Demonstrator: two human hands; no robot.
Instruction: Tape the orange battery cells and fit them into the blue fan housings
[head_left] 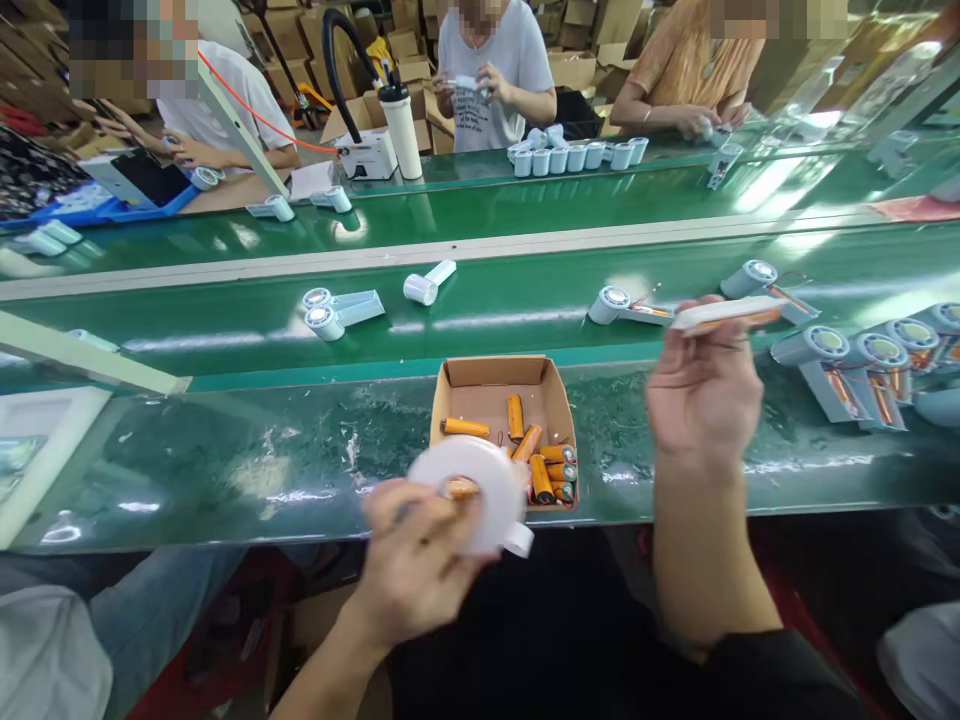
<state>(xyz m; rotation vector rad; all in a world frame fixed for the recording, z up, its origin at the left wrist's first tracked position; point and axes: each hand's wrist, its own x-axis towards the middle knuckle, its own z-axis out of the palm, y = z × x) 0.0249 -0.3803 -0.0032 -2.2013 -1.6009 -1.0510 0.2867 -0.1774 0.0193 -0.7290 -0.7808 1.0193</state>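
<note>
Tape roll (504, 490) sits in my left hand (416, 565), fingers curled across it, by the cardboard box (491, 385); its loose tail (520, 540) could snag the battery cells (540, 480) inside. My right hand (705, 405) pinches a white-topped piece (724, 311) by one end, so it could tip.

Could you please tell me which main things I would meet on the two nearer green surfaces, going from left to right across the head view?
White foam tray → pair of light blue fan housings → open cardboard box with orange batteries → right hand → cluster of open fan housings.
</note>
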